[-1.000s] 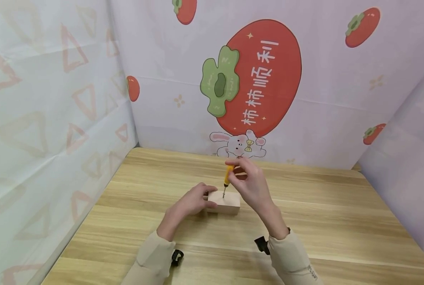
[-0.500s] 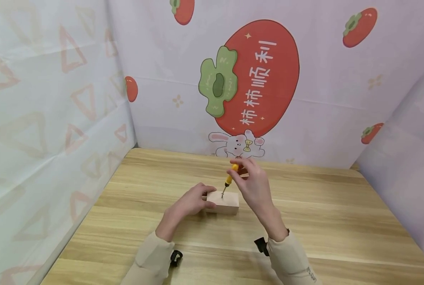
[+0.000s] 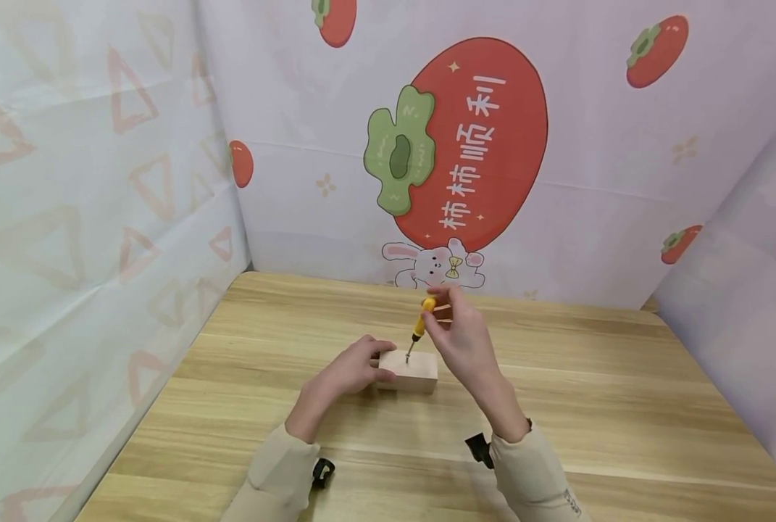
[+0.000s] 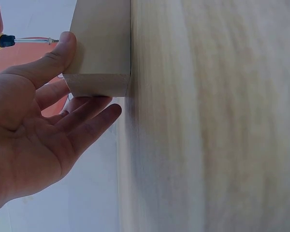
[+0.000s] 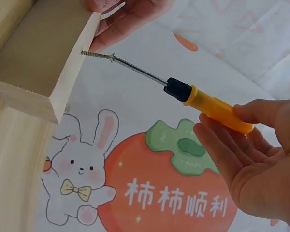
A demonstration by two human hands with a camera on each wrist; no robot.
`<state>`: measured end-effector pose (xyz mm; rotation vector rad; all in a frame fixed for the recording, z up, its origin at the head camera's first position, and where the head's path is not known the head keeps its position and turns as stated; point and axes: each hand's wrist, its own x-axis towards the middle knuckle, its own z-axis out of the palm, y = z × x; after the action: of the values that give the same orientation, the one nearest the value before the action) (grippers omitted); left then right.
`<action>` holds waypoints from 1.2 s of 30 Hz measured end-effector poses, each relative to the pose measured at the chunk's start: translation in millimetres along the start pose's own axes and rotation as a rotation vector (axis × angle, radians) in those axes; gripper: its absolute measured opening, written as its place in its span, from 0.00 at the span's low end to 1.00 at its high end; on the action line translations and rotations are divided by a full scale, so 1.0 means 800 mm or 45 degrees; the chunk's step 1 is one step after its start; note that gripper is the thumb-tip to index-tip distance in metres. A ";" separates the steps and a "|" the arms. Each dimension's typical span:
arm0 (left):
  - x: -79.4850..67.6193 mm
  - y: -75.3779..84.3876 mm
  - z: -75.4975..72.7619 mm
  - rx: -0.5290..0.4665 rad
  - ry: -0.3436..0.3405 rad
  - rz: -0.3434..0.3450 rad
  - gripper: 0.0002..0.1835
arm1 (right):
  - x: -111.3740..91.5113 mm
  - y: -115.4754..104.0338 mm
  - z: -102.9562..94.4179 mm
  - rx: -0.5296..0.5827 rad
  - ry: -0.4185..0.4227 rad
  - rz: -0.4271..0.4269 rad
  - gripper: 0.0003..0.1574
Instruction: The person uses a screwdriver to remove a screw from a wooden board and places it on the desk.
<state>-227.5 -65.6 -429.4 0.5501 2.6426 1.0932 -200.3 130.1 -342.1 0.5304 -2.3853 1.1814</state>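
A pale wooden block (image 3: 420, 368) lies on the table, and my left hand (image 3: 353, 368) holds its left end, thumb on the near side and fingers on the far side. From the block's top face a threaded screw (image 5: 97, 55) stands up, part of its thread showing above the wood. My right hand (image 3: 464, 337) pinches the yellow handle of a screwdriver (image 5: 217, 110) between thumb and fingers. The screwdriver's tip sits at the screw head, its shaft leaning to the right in the head view. In the left wrist view the left thumb (image 4: 63, 50) overlaps the screw's lower part.
The wood-grain table (image 3: 590, 420) reaches back to a hanging cloth (image 3: 296, 225) printed with persimmons and a rabbit. Another patterned cloth (image 3: 94, 217) runs along the left side. A black wrist mount (image 3: 479, 451) sticks out from the right sleeve.
The screwdriver's handle has tipped to the right, and the right hand's fingers have shifted around it. The left hand and the block keep their places.
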 end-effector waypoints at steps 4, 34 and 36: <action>-0.001 -0.002 0.000 0.016 -0.004 0.007 0.29 | -0.002 0.004 0.003 -0.039 0.010 -0.009 0.18; 0.000 -0.001 0.001 -0.022 0.001 0.022 0.29 | 0.001 0.015 -0.003 0.110 0.014 -0.008 0.17; 0.000 -0.002 0.001 -0.016 0.004 0.023 0.29 | 0.000 0.016 -0.002 0.066 0.040 -0.029 0.19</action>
<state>-227.6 -65.9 -430.9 0.5717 2.6367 1.1155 -206.9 138.8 -349.6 0.5499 -2.3220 1.2355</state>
